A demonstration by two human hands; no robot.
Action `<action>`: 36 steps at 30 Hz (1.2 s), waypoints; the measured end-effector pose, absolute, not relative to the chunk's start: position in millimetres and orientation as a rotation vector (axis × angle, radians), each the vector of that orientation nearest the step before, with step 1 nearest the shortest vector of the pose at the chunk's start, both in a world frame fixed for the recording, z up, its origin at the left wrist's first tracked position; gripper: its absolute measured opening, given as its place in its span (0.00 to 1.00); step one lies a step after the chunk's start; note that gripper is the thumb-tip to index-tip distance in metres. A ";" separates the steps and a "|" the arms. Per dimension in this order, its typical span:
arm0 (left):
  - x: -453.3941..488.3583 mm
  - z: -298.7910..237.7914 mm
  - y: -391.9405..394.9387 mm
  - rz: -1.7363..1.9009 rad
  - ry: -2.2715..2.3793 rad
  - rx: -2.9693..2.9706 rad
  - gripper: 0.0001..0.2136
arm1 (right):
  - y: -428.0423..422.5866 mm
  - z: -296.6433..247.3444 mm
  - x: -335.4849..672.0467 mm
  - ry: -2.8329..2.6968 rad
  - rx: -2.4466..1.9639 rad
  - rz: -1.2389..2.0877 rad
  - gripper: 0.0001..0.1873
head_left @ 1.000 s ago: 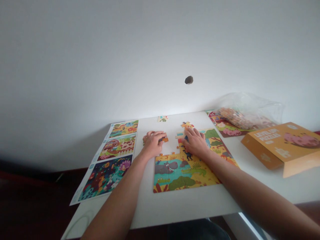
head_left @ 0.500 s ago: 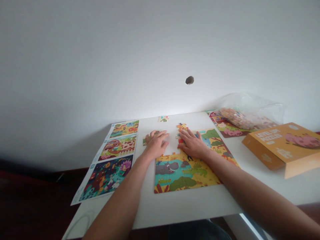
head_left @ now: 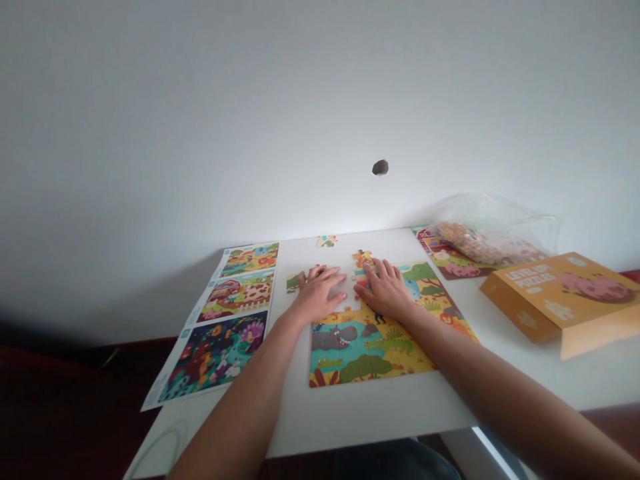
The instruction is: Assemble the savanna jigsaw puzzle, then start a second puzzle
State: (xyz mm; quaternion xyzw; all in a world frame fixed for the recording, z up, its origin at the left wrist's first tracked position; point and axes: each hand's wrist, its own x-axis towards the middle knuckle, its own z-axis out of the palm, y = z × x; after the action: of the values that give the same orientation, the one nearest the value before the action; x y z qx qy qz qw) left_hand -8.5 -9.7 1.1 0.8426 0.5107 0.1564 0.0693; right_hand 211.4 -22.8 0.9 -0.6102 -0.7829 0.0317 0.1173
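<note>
A partly assembled jigsaw puzzle (head_left: 350, 353) with a hippo and a crocodile lies on the table. My right hand (head_left: 386, 290) rests palm down on its upper left part, fingers apart, covering some of the joined pieces. Just beyond those fingertips is an orange puzzle piece (head_left: 363, 256). To the left, my left hand (head_left: 319, 295) is over the bare tabletop with its fingers spread. Its fingers partly cover a few loose pieces, among them a green puzzle piece (head_left: 293, 283). Another loose piece with green and red (head_left: 327, 241) lies farther back.
A sheet with three printed pictures (head_left: 220, 340) lies along the left of the white table (head_left: 370, 417). At the right stand a yellow puzzle box (head_left: 565, 300) and a clear plastic bag of pieces (head_left: 490, 233) on a farm picture (head_left: 455, 268). A wall (head_left: 300, 133) rises behind.
My left hand has shifted slightly right, uncovering more of the green piece. My right hand has barely moved on the puzzle. The view has tilted a little.
</note>
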 end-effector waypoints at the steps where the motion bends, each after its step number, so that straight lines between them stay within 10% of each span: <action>1: -7.8 1.7 -10.1 0.472 1.538 2.532 0.21 | -23.1 0.5 210.5 -2.296 -1.779 0.075 0.37; 26: -7.1 1.1 -7.0 0.497 1.690 2.490 0.36 | -2.3 11.1 199.7 -2.568 -1.483 0.280 0.32; 36: -11.0 -0.4 -3.6 0.530 1.810 2.496 0.24 | -2.4 5.3 199.8 -2.497 -1.529 0.263 0.31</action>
State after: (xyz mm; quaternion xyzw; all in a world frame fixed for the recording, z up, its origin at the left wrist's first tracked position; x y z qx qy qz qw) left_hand -11.0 -3.6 -0.4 0.7978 0.5785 0.1695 0.0064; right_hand 199.8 -2.4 5.3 -0.5176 -0.8450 0.0890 0.1009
